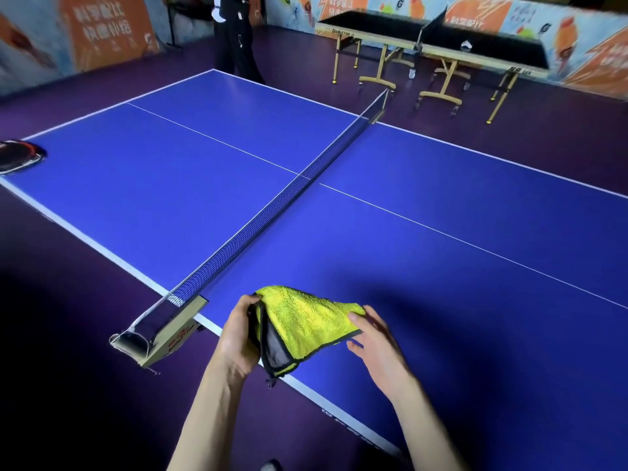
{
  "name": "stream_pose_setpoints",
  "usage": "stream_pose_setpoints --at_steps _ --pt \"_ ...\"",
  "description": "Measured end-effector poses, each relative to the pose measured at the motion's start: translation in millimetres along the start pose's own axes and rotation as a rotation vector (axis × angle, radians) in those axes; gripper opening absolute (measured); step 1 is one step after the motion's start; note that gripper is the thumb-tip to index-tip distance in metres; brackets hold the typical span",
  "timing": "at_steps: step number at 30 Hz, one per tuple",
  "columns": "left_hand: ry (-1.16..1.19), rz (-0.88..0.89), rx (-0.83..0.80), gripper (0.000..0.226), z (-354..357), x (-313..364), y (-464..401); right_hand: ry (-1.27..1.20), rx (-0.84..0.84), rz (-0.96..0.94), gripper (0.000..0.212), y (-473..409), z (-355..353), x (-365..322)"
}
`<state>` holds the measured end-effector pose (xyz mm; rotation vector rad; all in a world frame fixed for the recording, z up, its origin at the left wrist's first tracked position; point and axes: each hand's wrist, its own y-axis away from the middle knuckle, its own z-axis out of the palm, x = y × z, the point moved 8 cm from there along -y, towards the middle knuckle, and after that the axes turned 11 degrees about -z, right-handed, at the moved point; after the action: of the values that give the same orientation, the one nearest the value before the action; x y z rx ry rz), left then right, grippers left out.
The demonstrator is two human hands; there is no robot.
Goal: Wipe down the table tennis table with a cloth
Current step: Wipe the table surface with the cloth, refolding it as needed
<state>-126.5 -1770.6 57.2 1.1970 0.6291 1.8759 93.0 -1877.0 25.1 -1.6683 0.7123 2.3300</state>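
Head view. Yellow microfibre cloth [307, 321], dark-edged with a grey underside, held up between both hands just above the near edge of the blue table tennis table [441, 232]. Left hand [238, 338] curled round the cloth's left end, thumb and fingers bunching the folded layers; a grey corner hanging below that grip. Right hand [375, 345] at the cloth's right corner, fingers mostly straight and spread, thumb tip on top of the fabric; whether that corner is truly pinched or only steadied, hard to tell. Net [272, 212] and its clamp post [159, 331] just left of the left hand, running away across the table. Far off beyond the left hand, at the table's distant left edge, a dark paddle case [18, 159]. Well beyond both hands, a second, black table [435, 39] on yellow legs, and a standing person in dark clothes [234, 32].

Step in hand, by the look of it: folding or arranging the cloth into a pad, wiping not yet begun. Next move likely calls for laying the cloth flat on the surface ahead of the right hand, pressing with an open palm and sweeping in overlapping strokes away from the net post, minding not to snag the net.
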Motion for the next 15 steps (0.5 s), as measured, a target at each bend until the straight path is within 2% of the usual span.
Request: stream_pose_setpoints --at_steps 4,8,10,11,13,15 --pt "-0.008 -0.001 -0.024 0.026 -4.7 -2.4 0.1 0.042 0.053 -0.063 0.039 -1.2 -0.8 -1.4" --pt "-0.072 0.023 -0.151 0.036 -1.7 -4.0 3.1 0.103 0.180 -0.031 0.018 -1.9 -10.9 -1.9" --pt "-0.052 0.048 -0.165 0.052 0.5 -4.6 0.0 0.331 0.246 -0.089 0.015 -1.2 -17.0 -6.0" --pt "-0.028 0.056 -0.148 0.052 1.5 -5.7 -2.4 0.477 0.261 -0.155 0.023 1.0 -15.2 -12.7" --pt "-0.021 0.081 -0.105 0.044 4.0 -7.3 -5.3 0.604 0.212 -0.359 0.030 8.3 2.4 -30.8" --pt "-0.042 0.098 -0.087 0.038 10.0 -6.6 -3.5 0.649 0.022 -0.502 0.024 17.1 38.0 -43.4"
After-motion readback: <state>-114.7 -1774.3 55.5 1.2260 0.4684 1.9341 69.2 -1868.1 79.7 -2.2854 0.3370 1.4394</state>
